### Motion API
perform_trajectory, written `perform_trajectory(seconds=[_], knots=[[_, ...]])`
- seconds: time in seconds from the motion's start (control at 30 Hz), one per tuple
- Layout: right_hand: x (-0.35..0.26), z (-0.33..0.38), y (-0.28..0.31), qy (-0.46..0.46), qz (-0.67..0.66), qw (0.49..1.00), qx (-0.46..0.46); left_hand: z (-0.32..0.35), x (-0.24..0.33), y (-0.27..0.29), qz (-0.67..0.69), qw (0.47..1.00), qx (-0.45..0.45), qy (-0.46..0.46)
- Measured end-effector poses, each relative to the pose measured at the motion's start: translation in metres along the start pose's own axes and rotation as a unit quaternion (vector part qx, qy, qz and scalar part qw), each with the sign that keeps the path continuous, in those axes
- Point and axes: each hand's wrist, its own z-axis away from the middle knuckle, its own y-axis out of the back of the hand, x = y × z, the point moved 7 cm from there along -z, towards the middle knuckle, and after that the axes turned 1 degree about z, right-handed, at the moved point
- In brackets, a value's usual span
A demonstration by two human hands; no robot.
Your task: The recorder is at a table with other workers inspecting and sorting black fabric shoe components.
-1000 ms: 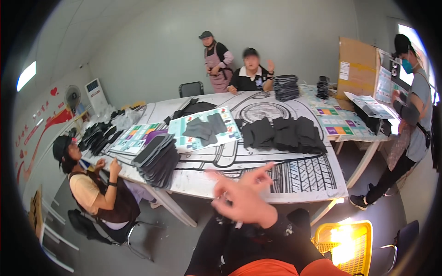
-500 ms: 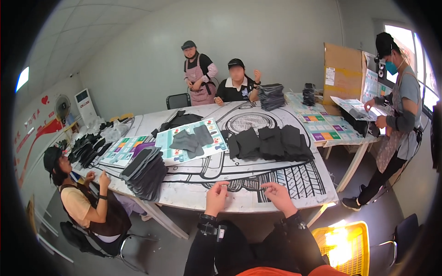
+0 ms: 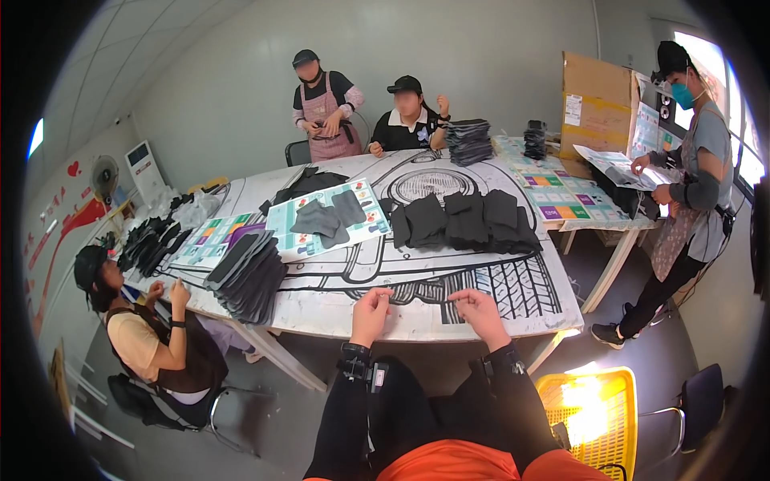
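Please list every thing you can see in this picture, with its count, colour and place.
table: one, white with black tyre drawing, centre.
dark fabric pieces: one row of several, black, table middle.
fanned stack: one, dark grey, table left.
printed sheets: several, multicoloured, across the table.
tall stack: one, dark, far side.
cardboard box: one, brown, far right.
crate: one, yellow, floor lower right.
other people: four, around the table.
left hand: one, empty, at the table's near edge.
right hand: one, empty, at the near edge.
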Motion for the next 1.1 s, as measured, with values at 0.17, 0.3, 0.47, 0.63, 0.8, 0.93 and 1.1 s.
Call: perform_trajectory(seconds=[0.17, 0.3, 0.47, 0.63, 0.8, 0.93, 1.1], knots=[[0.000, 0.001, -0.002, -0.009, -0.014, 1.000, 0.005, 0.000, -0.005, 0.001, 0.007, 1.000, -0.004, 0.001], [0.000, 0.001, -0.010, -0.020, -0.012, 1.000, -0.005, 0.001, -0.007, 0.003, 0.000, 1.000, 0.003, 0.004], [-0.001, 0.001, -0.010, -0.023, 0.009, 1.000, 0.004, -0.001, -0.004, 0.008, 0.017, 1.000, 0.017, 0.005], [-0.004, -0.001, -0.003, 0.003, -0.027, 1.000, -0.002, -0.002, -0.007, 0.005, 0.009, 1.000, 0.014, 0.016], [-0.004, 0.000, -0.004, 0.008, -0.001, 1.000, 0.008, -0.003, -0.003, 0.003, 0.029, 0.999, 0.025, 0.001], [-0.003, 0.002, -0.003, -0.009, -0.013, 1.000, 0.003, -0.001, -0.009, 0.006, 0.047, 0.998, 0.041, 0.002], [-0.004, 0.003, -0.004, -0.011, -0.016, 1.000, 0.013, 0.000, -0.006, 0.014, 0.050, 0.996, 0.074, -0.013]])
